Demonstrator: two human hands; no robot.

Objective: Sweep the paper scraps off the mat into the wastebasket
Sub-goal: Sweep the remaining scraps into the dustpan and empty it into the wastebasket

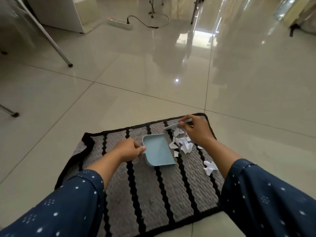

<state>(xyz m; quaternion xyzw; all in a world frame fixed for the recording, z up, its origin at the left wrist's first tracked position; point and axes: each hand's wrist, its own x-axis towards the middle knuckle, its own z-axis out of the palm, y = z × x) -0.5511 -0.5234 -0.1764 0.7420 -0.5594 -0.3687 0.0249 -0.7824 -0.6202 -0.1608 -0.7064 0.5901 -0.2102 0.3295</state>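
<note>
A grey mat [153,194] with black stripes lies on the tiled floor. My left hand [128,148] grips the handle of a light blue dustpan [158,149], which rests empty on the mat with its open edge facing right. My right hand [196,130] holds a small light blue brush [172,126] near the mat's far right corner. White paper scraps [183,143] lie in a cluster between the dustpan and my right hand. Another scrap [210,166] sits alone nearer to me. No wastebasket is in view.
Metal chair legs [56,47] stand at the left on the glossy tile floor [171,74]. A white power strip [119,23] with a black cable lies at the far side beside a white cabinet [59,12].
</note>
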